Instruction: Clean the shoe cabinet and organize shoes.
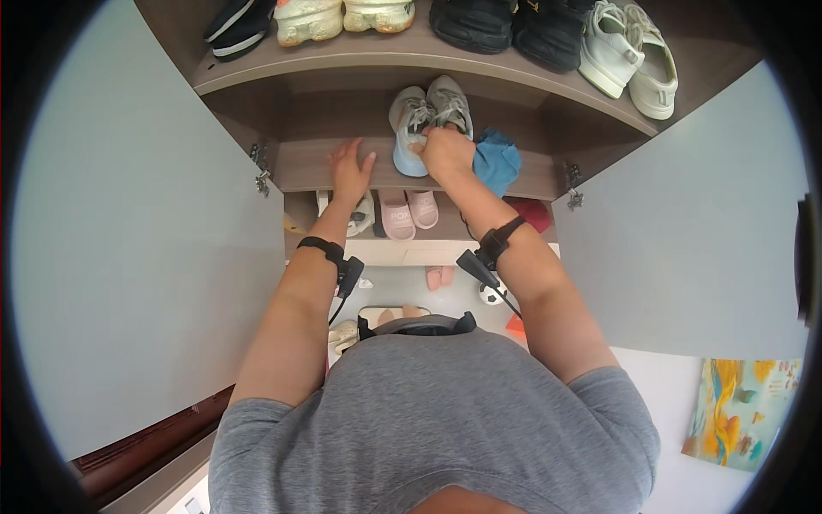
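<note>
A pair of light grey-white lace-up sneakers stands side by side on the middle shelf (379, 160) of a shoe cabinet. My right hand (447, 153) is shut on the heel end of the right sneaker (449, 103), its thumb reaching to the left sneaker (410, 151); the fingertips are partly hidden in the shoe openings. To the left, my left hand (351, 170) has its fingers spread at the same shelf and holds nothing. A crumpled blue cloth (498, 160) lies just right of my right hand, hanging over the shelf's front edge.
Several shoes, including black sneakers (472, 26) and white sneakers (652, 70), stand on the upper shelf (411, 61). Pink slides (398, 218) sit on the lower shelf. Cabinet doors flank me left (148, 225) and right (681, 225). A football (492, 293) is on the floor.
</note>
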Motion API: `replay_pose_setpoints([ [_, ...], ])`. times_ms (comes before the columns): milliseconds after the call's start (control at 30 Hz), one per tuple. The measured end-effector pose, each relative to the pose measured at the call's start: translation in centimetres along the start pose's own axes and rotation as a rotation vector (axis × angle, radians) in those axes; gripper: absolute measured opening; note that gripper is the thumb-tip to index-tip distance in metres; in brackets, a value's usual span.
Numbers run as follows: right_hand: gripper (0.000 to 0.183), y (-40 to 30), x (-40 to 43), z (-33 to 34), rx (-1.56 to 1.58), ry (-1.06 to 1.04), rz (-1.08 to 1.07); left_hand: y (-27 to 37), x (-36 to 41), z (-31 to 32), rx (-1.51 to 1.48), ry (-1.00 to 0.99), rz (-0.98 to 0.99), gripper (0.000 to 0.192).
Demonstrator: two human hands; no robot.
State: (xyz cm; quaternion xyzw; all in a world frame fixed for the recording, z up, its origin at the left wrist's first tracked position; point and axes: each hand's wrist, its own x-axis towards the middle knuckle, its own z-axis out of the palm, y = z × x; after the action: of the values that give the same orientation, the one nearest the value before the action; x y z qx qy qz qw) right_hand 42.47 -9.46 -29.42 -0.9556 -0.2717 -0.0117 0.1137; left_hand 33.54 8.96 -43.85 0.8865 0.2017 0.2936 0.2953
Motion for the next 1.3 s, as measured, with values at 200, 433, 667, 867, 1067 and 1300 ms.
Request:
replay_pose_setpoints([
  [200, 0.063, 1.8, -0.9, -0.5, -0.014, -0.123, -0.075, 2.8, -0.3, -1.5, 0.048, -0.122, 0.067, 0.076],
  [433, 0.056, 4.7, -2.9, -0.8, -0.012, 0.053, -0.028, 9.5, -1.3, -1.0, -0.383, -0.174, 0.211, 0.087],
  [667, 0.039, 5.5, -3.0, 1.4, -0.020, 0.174, -0.160, 7.8, -1.6, 1.6, -0.294, -0.106, 0.166, 0.068],
  [867, 0.018, 5.6, -0.5, 3.4, -0.070, 0.343, -0.375, 8.4, -1.6, 2.3, -0.252, -0.072, 0.174, 0.064],
  [1067, 0.036, 8.5, 0.3, 5.2, 0.326, 0.345, -0.374, 8.4, -0.9, 2.7, -0.259, -0.072, 0.168, 0.063],
  [1300, 0.045, 10.3, 0.3, 5.3, 0.529, 0.293, -0.413, 8.9, -0.1, 2.8, -0.243, -0.076, 0.172, 0.063],
])
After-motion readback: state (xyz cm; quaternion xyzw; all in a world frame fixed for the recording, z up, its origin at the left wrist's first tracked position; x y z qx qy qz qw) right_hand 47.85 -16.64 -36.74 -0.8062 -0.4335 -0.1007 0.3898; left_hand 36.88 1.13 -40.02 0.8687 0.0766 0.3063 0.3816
